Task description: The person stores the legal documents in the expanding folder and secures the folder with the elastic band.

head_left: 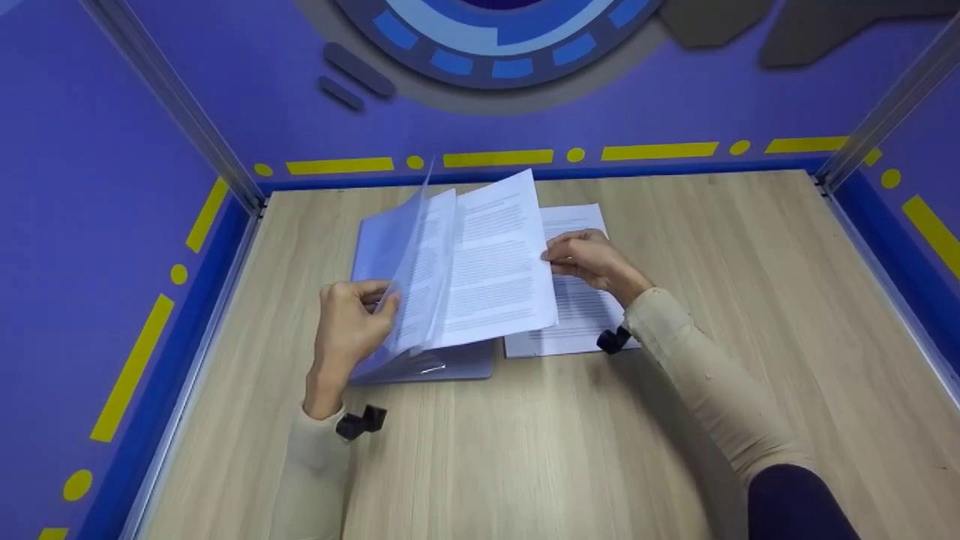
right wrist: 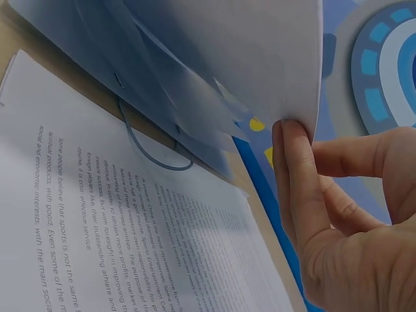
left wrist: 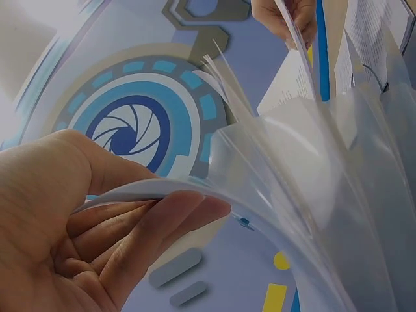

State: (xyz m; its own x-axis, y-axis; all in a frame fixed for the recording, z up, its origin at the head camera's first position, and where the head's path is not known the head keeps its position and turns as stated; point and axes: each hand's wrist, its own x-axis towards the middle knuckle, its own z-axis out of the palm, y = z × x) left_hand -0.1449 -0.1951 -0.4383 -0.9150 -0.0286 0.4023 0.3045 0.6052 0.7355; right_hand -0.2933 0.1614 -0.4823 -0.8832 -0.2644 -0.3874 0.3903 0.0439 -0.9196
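A display folder [head_left: 457, 366] with clear plastic sleeves [left wrist: 364, 169] lies on the table, its leaves fanned upward. My left hand [head_left: 349, 322] pinches a bent bundle of its leaves between thumb and fingers, at the left. On the other side, my right hand [head_left: 589, 259] grips the right edge of a printed sheet [head_left: 499, 255], which slants up from among the sleeves. How far the sheet sits inside a sleeve I cannot tell. Beneath the right hand a printed paper stack [head_left: 574, 330] rests flat, right beside the folder.
A thin elastic loop [right wrist: 156, 159] sticks out of the folder over the paper stack. Blue panels [head_left: 225, 97] with yellow marks stand around the wooden table [head_left: 480, 457] at the back and sides. A small black device [head_left: 361, 422] sits at my left wrist.
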